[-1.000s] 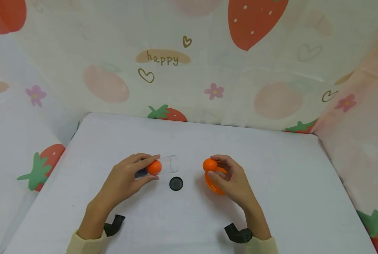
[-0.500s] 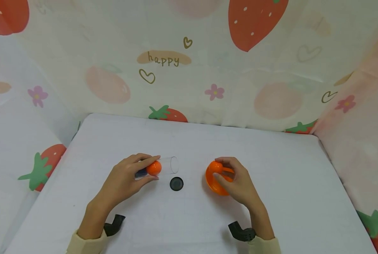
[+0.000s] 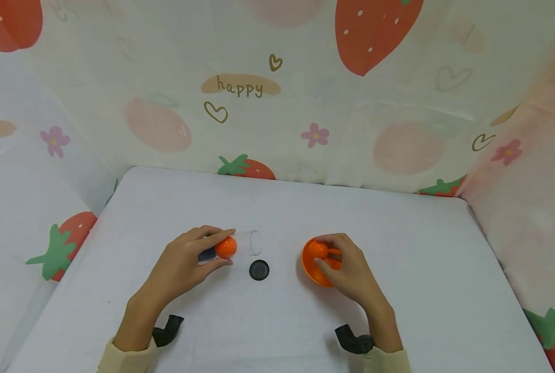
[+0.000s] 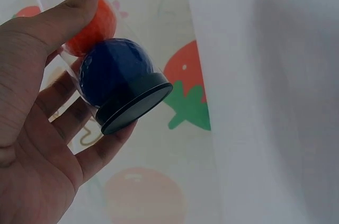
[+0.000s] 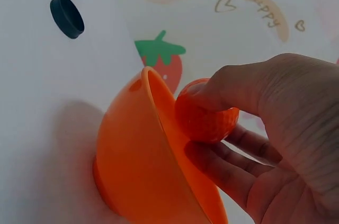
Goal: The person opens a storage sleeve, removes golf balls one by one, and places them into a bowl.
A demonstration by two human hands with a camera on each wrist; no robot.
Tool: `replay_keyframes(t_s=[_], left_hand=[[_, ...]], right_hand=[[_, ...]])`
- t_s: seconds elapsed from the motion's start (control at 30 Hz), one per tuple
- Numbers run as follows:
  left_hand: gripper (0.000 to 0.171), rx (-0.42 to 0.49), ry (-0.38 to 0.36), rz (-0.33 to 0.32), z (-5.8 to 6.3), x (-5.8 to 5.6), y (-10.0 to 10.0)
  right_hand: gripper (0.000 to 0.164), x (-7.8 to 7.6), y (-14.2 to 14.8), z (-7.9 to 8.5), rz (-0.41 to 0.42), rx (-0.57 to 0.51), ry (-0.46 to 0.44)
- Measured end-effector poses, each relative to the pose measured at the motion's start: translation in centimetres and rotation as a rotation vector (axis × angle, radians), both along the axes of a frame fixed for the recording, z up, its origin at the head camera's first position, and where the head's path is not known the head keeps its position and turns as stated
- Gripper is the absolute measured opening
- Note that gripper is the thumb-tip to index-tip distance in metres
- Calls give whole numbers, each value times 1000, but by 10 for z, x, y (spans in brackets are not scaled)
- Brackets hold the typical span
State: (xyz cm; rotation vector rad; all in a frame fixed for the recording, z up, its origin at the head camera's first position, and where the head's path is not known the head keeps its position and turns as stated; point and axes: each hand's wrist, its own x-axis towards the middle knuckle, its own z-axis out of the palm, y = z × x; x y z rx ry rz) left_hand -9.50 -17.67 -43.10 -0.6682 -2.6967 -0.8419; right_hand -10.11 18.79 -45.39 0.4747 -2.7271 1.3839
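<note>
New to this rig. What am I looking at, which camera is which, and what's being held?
No robot here: these are a person's two bare hands. The wide picture comes from a camera on the head, looking forward and down. The two close-ups come from cameras worn on the wrists, one per hand.

The left hand grips a clear tube containing a blue ball and an orange ball; a dark cap closes the end by the blue ball. The right hand pinches a loose orange ball at the mouth of an orange bowl.

The bowl stands on the white tabletop, and a separate dark lid lies there between the hands.
</note>
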Motion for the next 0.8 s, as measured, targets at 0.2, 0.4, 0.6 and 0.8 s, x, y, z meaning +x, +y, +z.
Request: replay_keyframes(t_s=[0.2,0.4,0.6,0.8], left_hand=[[61,-4,6,-2,-1,0,0],[62,-9,5,-4,-1,0,-1],[62,-13,-4,-4,-1,0,-1],[62,-17,-16,-5,-1,0,0]], right_hand=[[42,1,1,1,-8,58,-6],[38,1,4,-1,-15,117,22],[38,1,6,0,-31,115,48],[36,1,5,0,-32,90,45]])
